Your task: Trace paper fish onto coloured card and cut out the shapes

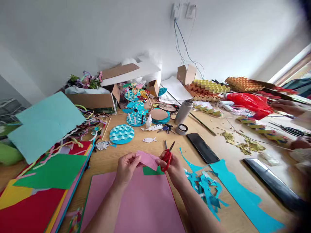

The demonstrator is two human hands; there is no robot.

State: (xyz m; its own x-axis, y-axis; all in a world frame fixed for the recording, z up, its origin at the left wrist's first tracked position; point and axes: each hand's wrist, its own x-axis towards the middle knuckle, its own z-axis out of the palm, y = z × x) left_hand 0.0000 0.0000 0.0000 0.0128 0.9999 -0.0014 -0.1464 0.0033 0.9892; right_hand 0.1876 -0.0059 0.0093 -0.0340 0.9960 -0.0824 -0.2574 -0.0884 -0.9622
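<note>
Between my two hands a small piece of pink paper (147,159) is held up, with a faint curved line on it. My left hand (126,168) pinches its left end between thumb and fingers. The fingertips of my right hand (175,170) grip its right corner, and red-handled scissors (167,158) hang in the same hand, blades pointing away. Below lies a large pink sheet (143,200) with a green paper piece (153,170) on its top edge. Beyond my hands a white fish cutout (149,140) rests on the table.
Blue paper scraps (206,191) and a black phone (202,148) lie to the right. Coloured sheets (53,171) are stacked at left. Behind stand a blue wavy disc (121,134), a glue tube (155,127) and a grey bottle (184,111). Another person's hand (289,106) shows far right.
</note>
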